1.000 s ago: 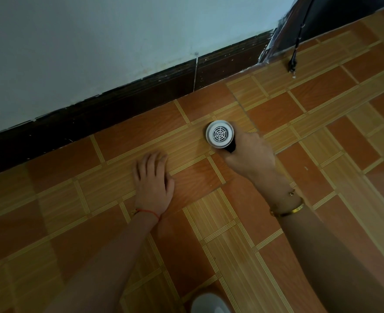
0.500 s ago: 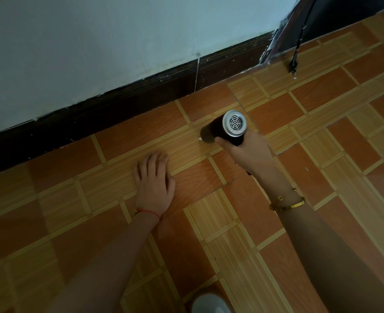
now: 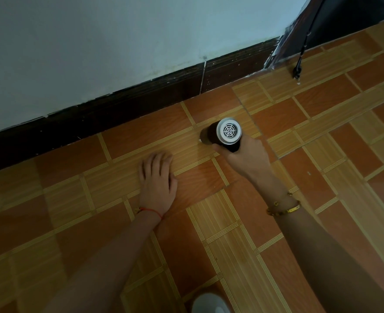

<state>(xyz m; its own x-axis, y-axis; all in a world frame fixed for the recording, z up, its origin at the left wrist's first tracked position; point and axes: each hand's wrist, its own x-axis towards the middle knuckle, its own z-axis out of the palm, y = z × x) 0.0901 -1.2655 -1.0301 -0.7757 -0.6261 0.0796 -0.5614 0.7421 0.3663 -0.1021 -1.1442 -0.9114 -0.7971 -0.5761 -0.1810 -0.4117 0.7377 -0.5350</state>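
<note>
The hair dryer (image 3: 220,134), a short black barrel with a white round grille at its rear end, is held low over the floor (image 3: 322,154) close to the floor's far edge. Its rear grille faces up toward the camera and its front end tips down and to the left, at or just above a tile; the light is dim, so I cannot tell whether the tip touches. The right hand (image 3: 246,159) grips it from below and behind, the thumb and fingers curled round the dark handle under the barrel. Two gold bracelets (image 3: 283,206) sit on that wrist. To the left of the dryer and a little nearer, the left hand (image 3: 158,177) lies palm down on the floor, its fingers straight and close together, pointing toward the dark skirting board (image 3: 118,114). A red string (image 3: 151,211) circles that wrist. Above the skirting rises a pale wall (image 3: 118,41). Near the floor's far right corner a black cable (image 3: 297,68) hangs down, its plug end on the tiles. A white rounded object (image 3: 209,304) shows at the near edge, mostly cut off.
</note>
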